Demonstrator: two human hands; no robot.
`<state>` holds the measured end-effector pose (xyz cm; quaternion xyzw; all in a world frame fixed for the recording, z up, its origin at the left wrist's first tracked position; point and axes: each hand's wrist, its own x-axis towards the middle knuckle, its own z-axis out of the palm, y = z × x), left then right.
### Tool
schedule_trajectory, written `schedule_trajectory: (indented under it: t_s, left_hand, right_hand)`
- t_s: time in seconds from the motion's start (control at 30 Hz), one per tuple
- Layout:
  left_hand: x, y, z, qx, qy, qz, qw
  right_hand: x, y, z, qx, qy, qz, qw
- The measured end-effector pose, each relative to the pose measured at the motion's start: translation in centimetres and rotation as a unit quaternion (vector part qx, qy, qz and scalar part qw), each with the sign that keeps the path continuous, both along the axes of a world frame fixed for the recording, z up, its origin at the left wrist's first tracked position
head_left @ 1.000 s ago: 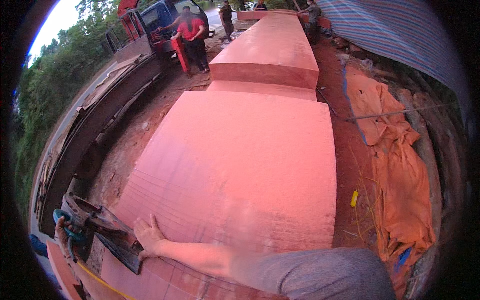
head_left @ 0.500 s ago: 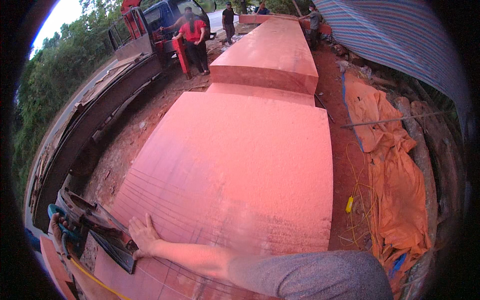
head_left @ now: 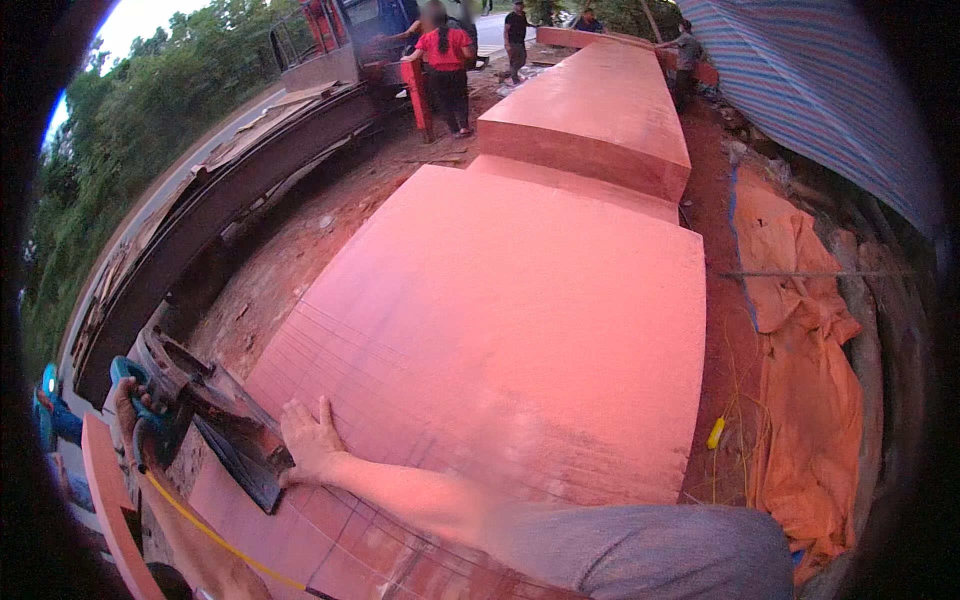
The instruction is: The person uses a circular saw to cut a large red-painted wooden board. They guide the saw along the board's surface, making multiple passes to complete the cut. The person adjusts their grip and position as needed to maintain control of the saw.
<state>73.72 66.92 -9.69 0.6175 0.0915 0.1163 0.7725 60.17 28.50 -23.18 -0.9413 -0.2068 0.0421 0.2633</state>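
Over the left edge of a huge reddish timber (head_left: 560, 290), my left hand (head_left: 135, 405) grips the rear handle of a circular saw (head_left: 200, 395). It has a teal motor housing, a dark round guard and a flat base plate, which lies along the timber's edge; the blade is hidden. My right hand (head_left: 310, 445) lies flat on the wood with fingers spread, its thumb beside the base plate. Thin parallel lines cross the surface around it. A yellow cord (head_left: 205, 525) trails from the saw along my left forearm.
A stepped block (head_left: 590, 120) rises beyond. At left stand a truck bed (head_left: 230, 190) and a person in red (head_left: 443, 60); more people are at the far end. Someone in blue (head_left: 60, 415) shows at the left rim. An orange tarp (head_left: 800, 380) and yellow connector (head_left: 716, 432) lie right.
The whole view has swung left, so everything sits further right in the picture. A person in blue now shows more at the left rim. Both hands keep their places on saw and timber.
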Motion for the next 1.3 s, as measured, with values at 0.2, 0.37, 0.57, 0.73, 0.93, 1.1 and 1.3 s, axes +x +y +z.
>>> schedule_trajectory:
  t_s: [0.2,0.37,0.57,0.73,0.93,1.1,1.3]
  left_hand:
    - [-4.4,-5.4,2.4,-0.007,-0.046,0.023,0.999]
    - [-11.0,-12.3,4.6,0.045,-0.087,0.076,0.992]
    - [-17.4,-19.8,6.2,0.137,-0.139,0.174,0.965]
    - [-25.5,-26.3,7.3,0.207,-0.179,0.186,0.944]
    - [-36.3,-32.9,10.8,0.185,-0.15,0.221,0.946]
    - [-48.1,-37.5,12.7,0.133,-0.231,0.153,0.952]
    - [-61.1,-43.6,14.5,0.061,-0.225,0.126,0.964]
  right_hand:
    - [0.4,0.7,-0.9,-0.031,-0.021,-0.008,0.999]
    - [0.5,1.0,-1.5,-0.022,-0.033,-0.012,0.999]
    - [0.8,1.5,-4.3,0.049,-0.157,-0.033,0.986]
    - [-0.8,0.1,-5.0,0.125,-0.177,0.038,0.975]
    - [-10.5,-7.7,-1.6,0.159,-0.264,0.1,0.946]
    - [-22.2,-14.2,1.4,0.267,-0.218,0.125,0.93]
    - [-35.9,-18.7,4.4,0.366,-0.194,0.126,0.901]
